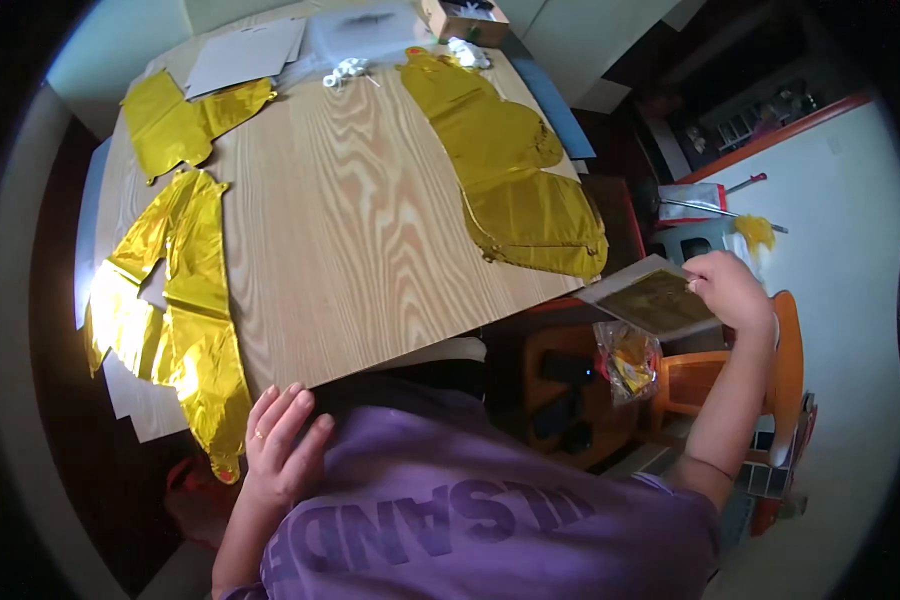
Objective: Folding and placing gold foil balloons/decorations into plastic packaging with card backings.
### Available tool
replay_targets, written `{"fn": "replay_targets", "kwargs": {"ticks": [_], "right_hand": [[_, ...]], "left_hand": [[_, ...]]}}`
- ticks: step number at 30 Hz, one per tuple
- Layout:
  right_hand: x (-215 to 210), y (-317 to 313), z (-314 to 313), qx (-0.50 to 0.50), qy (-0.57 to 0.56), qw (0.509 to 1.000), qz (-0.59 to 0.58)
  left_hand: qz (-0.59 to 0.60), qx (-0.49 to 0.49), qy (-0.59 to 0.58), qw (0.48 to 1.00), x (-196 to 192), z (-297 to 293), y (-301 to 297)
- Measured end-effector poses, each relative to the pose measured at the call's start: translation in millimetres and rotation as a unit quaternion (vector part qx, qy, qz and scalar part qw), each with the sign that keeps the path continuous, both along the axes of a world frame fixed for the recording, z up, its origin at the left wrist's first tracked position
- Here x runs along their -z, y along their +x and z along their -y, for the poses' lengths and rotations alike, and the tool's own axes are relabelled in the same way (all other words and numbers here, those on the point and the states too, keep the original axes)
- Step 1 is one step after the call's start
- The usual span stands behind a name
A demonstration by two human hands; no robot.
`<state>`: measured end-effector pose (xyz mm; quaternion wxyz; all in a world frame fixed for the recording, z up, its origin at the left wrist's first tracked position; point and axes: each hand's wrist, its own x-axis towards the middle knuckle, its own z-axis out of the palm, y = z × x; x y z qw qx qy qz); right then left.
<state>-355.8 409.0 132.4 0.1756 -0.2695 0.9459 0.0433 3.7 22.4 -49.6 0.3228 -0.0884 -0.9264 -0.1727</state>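
My right hand [732, 290] pinches the edge of a flat clear plastic packet [660, 305] with a folded dark gold sheet inside, held past the table's right front corner. My left hand [282, 445] rests at the table's near edge, fingers stretched out, holding nothing. Beside it lies a flat gold foil balloon [195, 290] shaped like the letter A, its lower tip hanging over the edge. Another flat gold foil balloon [165, 125] lies at the far left. A long, rounded gold foil balloon [490, 150] stretches along the right side of the wood-grain table [340, 230].
At the far end are white sheets [245, 58], a clear plastic sheet [370, 35], white ribbon rolls [345, 72] and a small box [467, 20]. Right of the table stands an orange wooden chair [695, 380]. A clear bag with colourful contents [628, 362] hangs near it.
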Motion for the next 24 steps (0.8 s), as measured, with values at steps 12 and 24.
{"fn": "replay_targets", "kwargs": {"ticks": [12,24], "right_hand": [[329,-101,-31,-0.022,0.272,0.962,-0.019],[358,-90,-37,0.192,-0.101,0.944,-0.248]], "left_hand": [[0.047,0.017,0.004,0.999,-2,-3,-3],[0.098,-0.234,-0.016,0.967,-36,58,46]]}}
